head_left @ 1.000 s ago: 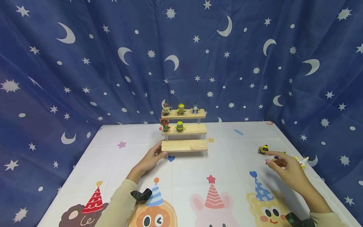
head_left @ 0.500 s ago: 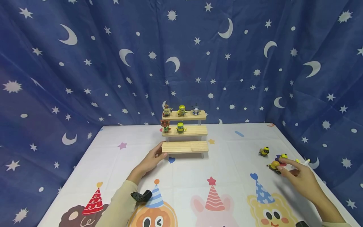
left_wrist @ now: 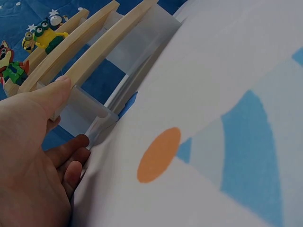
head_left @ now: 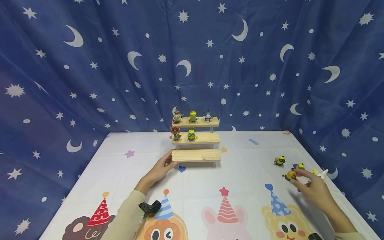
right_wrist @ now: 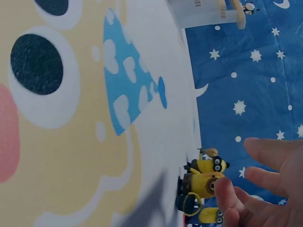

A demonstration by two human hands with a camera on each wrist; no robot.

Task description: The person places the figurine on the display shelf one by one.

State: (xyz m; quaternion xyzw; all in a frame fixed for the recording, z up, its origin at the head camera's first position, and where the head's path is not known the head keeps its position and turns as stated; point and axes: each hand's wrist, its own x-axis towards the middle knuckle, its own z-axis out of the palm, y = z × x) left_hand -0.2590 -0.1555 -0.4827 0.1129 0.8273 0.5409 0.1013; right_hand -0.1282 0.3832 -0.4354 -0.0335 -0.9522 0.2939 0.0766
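Five small figures (head_left: 193,117) stand on the upper tiers of the wooden shelf (head_left: 196,155), whose near end our left hand (head_left: 160,170) clamps; we seem to be at the pick-up step. Our right hand (head_left: 316,190) has thumb and forefinger apart by the yellow figure (head_left: 289,175) on the table (head_left: 240,166), likely calling for a pinch. It looks stubby, yellow and dark, with one round eye.

From my head, one camera looks forward and down across the desk (head_left: 237,180) to the starry curtain (head_left: 198,83); my left wrist's, tilted, looks closely along my left fingers (left_wrist: 75,145) at the wooden stand (head_left: 196,155); my right wrist's, turned sideways, faces yellow figures (right_wrist: 201,185) nearby; all three share curtain and stand
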